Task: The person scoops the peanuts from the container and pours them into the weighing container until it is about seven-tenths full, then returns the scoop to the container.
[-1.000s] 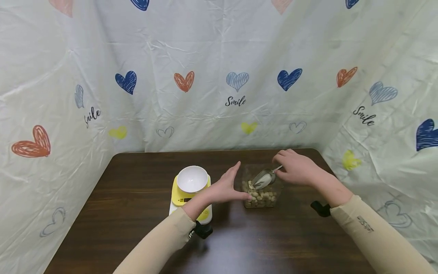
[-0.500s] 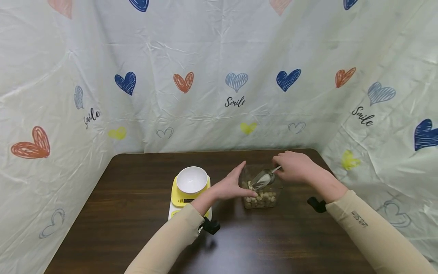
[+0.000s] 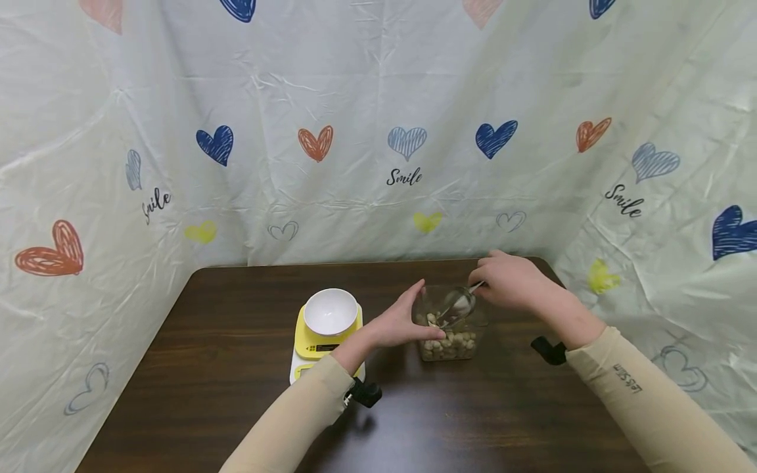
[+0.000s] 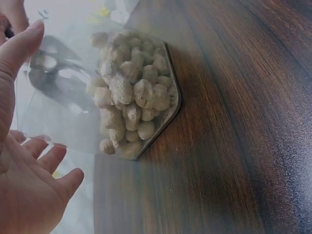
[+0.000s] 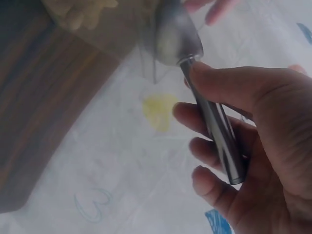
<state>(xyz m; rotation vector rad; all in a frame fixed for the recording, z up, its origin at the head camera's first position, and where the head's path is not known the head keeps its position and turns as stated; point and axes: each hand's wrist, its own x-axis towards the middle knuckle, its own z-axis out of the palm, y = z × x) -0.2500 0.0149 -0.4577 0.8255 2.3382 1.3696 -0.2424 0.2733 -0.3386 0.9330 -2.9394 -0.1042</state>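
Note:
A clear plastic container [image 3: 436,293] of unshelled peanuts [image 4: 131,92] stands on the dark wooden table. My left hand [image 3: 393,326] holds its left side, the thumb across the front wall and the fingers spread along the other side. In my right hand [image 3: 513,279] is a metal scoop [image 3: 461,303], gripped by its handle between thumb and fingers. The scoop's bowl tilts down inside the container, its tip at the peanuts. The right wrist view shows the thumb pressed on the handle [image 5: 219,131] near the neck.
Left of the container, a white bowl [image 3: 331,312] sits on a yellow and white kitchen scale [image 3: 307,346], partly covered by my left forearm. A white curtain [image 3: 355,85] with printed hearts hangs behind the table and along its sides.
My left hand has moved right and taken hold of the container's side. The scoop has tilted more steeply into the peanuts, with my right hand slightly higher.

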